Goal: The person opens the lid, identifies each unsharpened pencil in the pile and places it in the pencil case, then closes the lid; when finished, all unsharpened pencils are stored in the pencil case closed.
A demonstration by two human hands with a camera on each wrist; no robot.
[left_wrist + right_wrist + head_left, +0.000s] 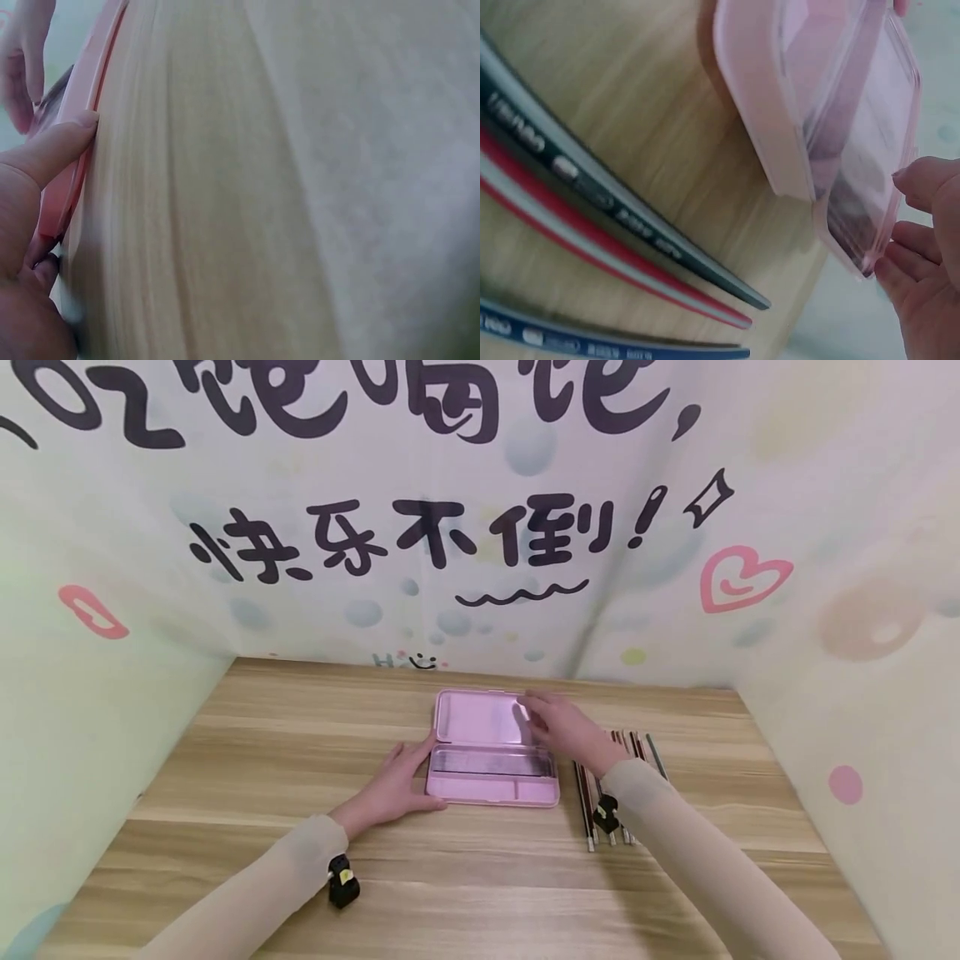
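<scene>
A pink pencil case (472, 789) lies unfolded on the table, its lid (480, 717) tilted back at the far side. Inside the base a divider and a clear inner flap are visible. My left hand (390, 783) holds the base at its left end, with the thumb along the near edge and fingers at the back corner. At the lid's right edge, my right hand (566, 727) has its thumb and fingertips around the rim, as the right wrist view shows. Several pencils (615, 195) lie beside the case, partly hidden under the right forearm in the head view.
The wood-grain table (277, 760) meets a printed cloth wall (315, 618) behind the case. More cloth walls stand at the left and right. A small black device (342, 881) is strapped to the left wrist, and another (606, 814) to the right.
</scene>
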